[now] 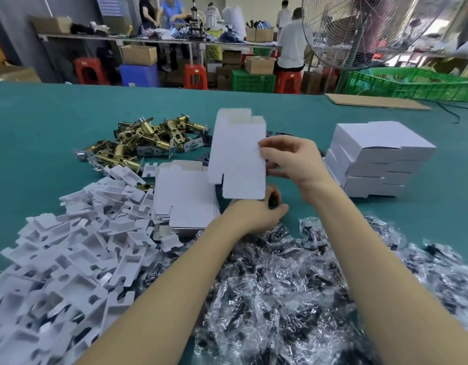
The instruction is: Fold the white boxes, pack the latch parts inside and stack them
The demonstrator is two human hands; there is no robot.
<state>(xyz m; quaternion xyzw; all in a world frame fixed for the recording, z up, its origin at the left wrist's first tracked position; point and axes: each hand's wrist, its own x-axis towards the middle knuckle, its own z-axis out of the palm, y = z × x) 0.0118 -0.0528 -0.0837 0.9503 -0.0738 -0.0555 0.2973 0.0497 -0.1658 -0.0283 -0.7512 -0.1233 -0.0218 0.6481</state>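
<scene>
A flat white box blank (236, 154) stands upright above the table's middle. My right hand (290, 160) pinches its right edge, thumb on the front. My left hand (256, 214) curls round its bottom flap from below. Below it to the left lies a pile of flat box blanks (184, 198). Brass latch parts (146, 139) lie in a heap at the back left. A stack of closed white boxes (377, 159) stands at the right.
White card inserts (69, 256) cover the near left of the green table (43, 119). Clear bags of dark screws (293, 285) spread across the near right. A brown card sheet (377, 101) lies at the far right. A fan, crates and people are beyond the table.
</scene>
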